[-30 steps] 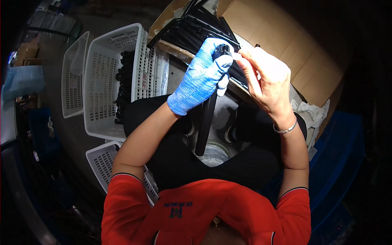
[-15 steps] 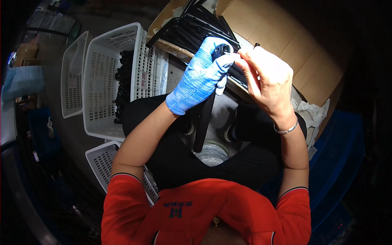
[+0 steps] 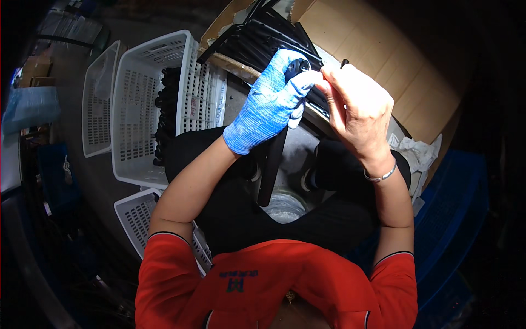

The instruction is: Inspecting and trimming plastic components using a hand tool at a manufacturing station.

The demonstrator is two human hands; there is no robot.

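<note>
In the head view, the left hand (image 3: 268, 107), in a blue glove, wraps around the top of a long black rod (image 3: 274, 164). Its fingers are curled tight about the rod's rounded upper end, and the rod hangs down from the fist, slightly tilted, over the person's lap. The right hand (image 3: 359, 107) is bare and touches the left at the rod's top; its fingers (image 3: 329, 82) are pressed together, pinching something small against the rod's end, though what it is cannot be told. A small black tip sticks up just above the right hand's knuckles. A bracelet (image 3: 381, 176) sits on the right wrist.

Just behind both hands, an open cardboard box (image 3: 372, 49) holds a heap of black rods (image 3: 268, 38) at its near left corner. To the left of the hands, on the floor, stands a white basket (image 3: 134, 109) with more black pieces stacked along its right wall. A second white basket (image 3: 96, 104) stands against its left side, and a third (image 3: 134, 219) lies near the person's left elbow. White crumpled wrapping (image 3: 419, 153) lies by the box's right edge, near the right forearm.
</note>
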